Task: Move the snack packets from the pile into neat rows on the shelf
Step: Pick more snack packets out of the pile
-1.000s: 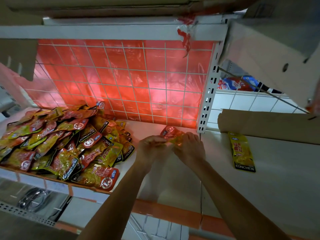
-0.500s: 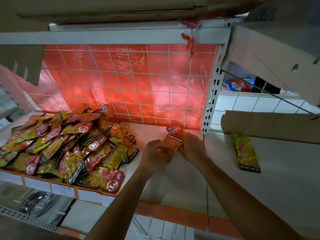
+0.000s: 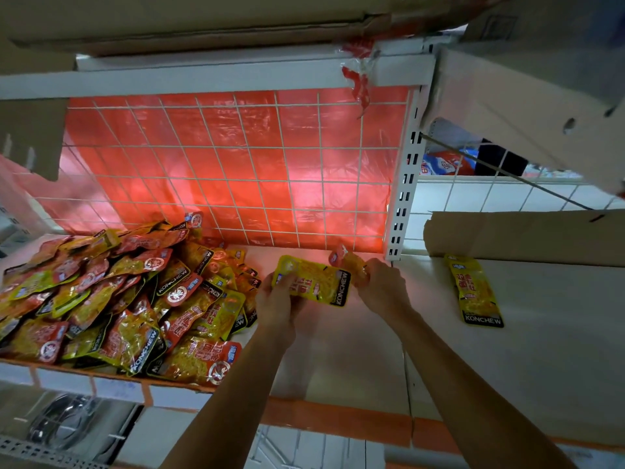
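Both arms reach over the shelf. The left hand grips a yellow packet in curled fingers; the right hand pinches a red packet.

Red plastic sheet behind wire grid; cardboard at right

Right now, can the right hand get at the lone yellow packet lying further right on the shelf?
Probably yes: only bare shelf lies between the right hand and the lone packet, with nothing on top of it. But that hand grips an orange packet, so it is not free.
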